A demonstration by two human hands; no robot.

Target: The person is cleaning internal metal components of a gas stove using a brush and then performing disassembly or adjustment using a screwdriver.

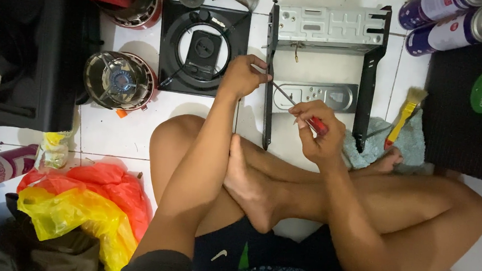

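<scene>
I sit cross-legged on a white tiled floor. My right hand (320, 132) is shut on a red-handled screwdriver (316, 124), whose thin shaft runs up and left to the black left rail (269, 86) of a metal stove frame (329, 27). My left hand (244, 75) pinches the rail right where the screwdriver tip meets it. The frame lies open side down toward me, with a grey perforated plate (314, 95) inside it and a second black rail (367, 88) on its right.
A black square burner top (202, 48) lies left of the frame. A round red-rimmed burner (117, 80) and another (131, 0) sit further left. Spray cans (458, 20) stand at top right, a yellow brush (403, 116) rests on a teal cloth, and plastic bags (86, 204) lie at lower left.
</scene>
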